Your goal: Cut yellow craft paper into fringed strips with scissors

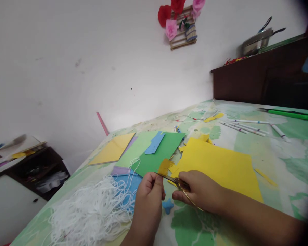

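My right hand (197, 188) is closed round the gold handles of a pair of scissors (173, 178), blades pointing left. At the blade tips, my left hand (150, 191) is closed in a pinch. A small fringed yellow paper piece (165, 166) stands out just past its fingertips and seems to be held there; the pinch point itself is partly hidden. Under and beyond my right hand lies a large yellow sheet (215, 159). A blue star-shaped cutout (167, 205) rests on the table between my hands. White string (89, 212) is heaped left of my left hand.
Green sheets (161, 157), a blue paper strip (155, 143) and a yellow-orange pad (113, 148) lie toward the wall. White marker pens (246, 128) and a green pen (292, 114) are at the right. A dark cabinet (259, 73) stands behind; a shelf unit (48, 162) is left.
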`<state>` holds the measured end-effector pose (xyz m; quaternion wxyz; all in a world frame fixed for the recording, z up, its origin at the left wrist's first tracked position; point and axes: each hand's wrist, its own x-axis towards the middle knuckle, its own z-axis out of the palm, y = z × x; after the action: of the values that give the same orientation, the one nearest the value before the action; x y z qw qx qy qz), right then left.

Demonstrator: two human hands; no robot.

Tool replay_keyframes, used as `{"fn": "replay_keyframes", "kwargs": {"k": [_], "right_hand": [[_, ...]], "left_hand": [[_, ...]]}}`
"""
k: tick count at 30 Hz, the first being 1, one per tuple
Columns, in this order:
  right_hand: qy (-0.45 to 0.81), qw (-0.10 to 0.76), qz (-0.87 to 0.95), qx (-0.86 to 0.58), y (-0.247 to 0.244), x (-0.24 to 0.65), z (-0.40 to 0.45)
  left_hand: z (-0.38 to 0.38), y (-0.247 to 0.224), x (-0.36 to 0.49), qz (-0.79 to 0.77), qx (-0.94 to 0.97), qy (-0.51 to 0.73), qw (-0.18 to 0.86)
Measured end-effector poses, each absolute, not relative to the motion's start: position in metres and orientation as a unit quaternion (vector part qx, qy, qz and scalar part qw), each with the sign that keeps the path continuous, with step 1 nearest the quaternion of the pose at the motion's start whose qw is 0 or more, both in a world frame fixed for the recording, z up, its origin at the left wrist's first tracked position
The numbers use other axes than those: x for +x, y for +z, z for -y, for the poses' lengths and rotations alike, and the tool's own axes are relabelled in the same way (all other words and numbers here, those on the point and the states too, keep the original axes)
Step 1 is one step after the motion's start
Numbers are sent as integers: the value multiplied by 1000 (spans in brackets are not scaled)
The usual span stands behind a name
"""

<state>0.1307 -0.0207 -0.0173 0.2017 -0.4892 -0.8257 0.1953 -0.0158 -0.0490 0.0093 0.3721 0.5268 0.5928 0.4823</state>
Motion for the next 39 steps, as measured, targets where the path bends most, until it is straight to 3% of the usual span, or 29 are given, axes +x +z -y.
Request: {"fn": "replay_keyframes", "kwargs": {"k": [18, 39], "right_hand": [[193, 196, 831, -483, -13, 134, 22], [101, 172, 843, -499, -12, 136, 23]], "left_hand": [[45, 7, -18, -569, 541, 486, 385], [40, -11, -14, -482, 443, 544, 524]]}}
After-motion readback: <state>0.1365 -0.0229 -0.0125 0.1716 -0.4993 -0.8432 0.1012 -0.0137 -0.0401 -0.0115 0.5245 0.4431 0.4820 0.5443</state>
